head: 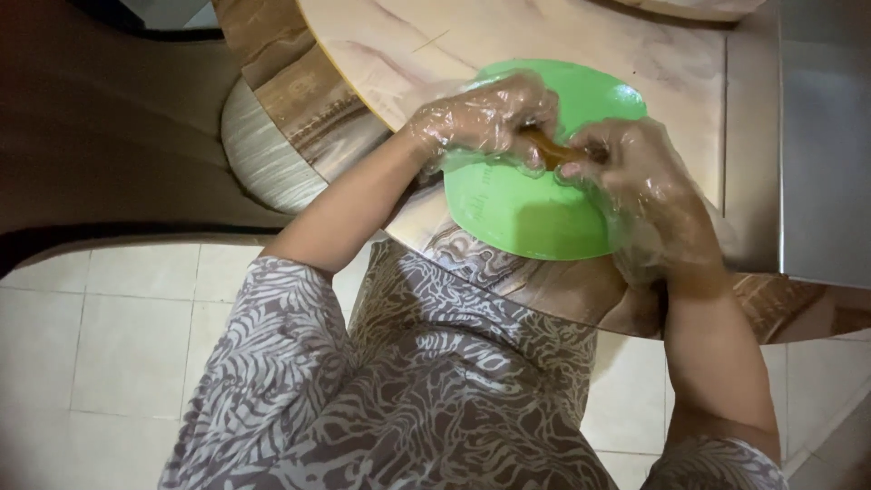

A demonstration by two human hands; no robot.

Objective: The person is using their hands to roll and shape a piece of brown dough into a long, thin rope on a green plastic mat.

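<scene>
Both my hands wear thin clear plastic gloves and meet over a round green plate on a marble-patterned table. My left hand and my right hand each pinch one end of a small brown, elongated piece of food, held just above the plate. Most of the piece is hidden by my fingers.
The table's curved edge runs close to my body. A round pale stool sits at the left under the tabletop. A grey flat surface adjoins the table on the right. Pale floor tiles lie below.
</scene>
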